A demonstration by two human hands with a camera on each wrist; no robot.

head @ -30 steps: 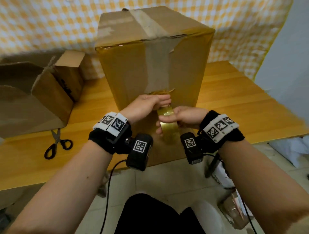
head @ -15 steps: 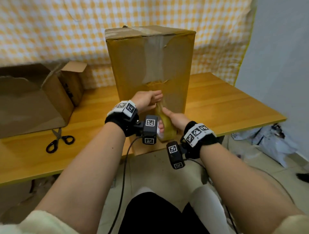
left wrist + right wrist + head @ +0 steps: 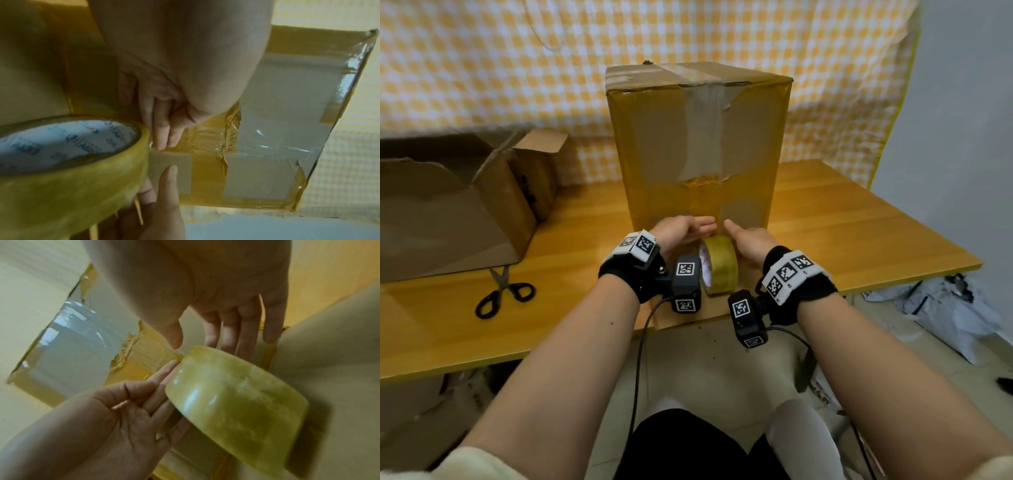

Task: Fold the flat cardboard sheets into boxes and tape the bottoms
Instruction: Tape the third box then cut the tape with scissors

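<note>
A tall cardboard box (image 3: 698, 137) stands on end on the wooden table (image 3: 859, 233), with clear and yellowish tape down its front face (image 3: 267, 146). A yellow tape roll (image 3: 719, 265) hangs against the low part of that face between my hands. My left hand (image 3: 683, 229) is to the roll's left, and its straight fingers (image 3: 164, 134) press the tape strip onto the box just above the roll (image 3: 72, 178). My right hand (image 3: 748, 240) is on the roll's right side, with its fingers (image 3: 236, 324) straight behind the roll (image 3: 236, 402) and its thumb lifted off it.
An open cardboard box (image 3: 448, 212) lies on its side at the left of the table. Black-handled scissors (image 3: 505, 296) lie in front of it. A yellow checked cloth (image 3: 482, 68) hangs behind. Crumpled plastic bags (image 3: 945, 308) lie on the floor at the right.
Both hands and the roll have moved down the box's front face. My left fingers have uncurled to lie flat, and my right thumb has come off the roll.
</note>
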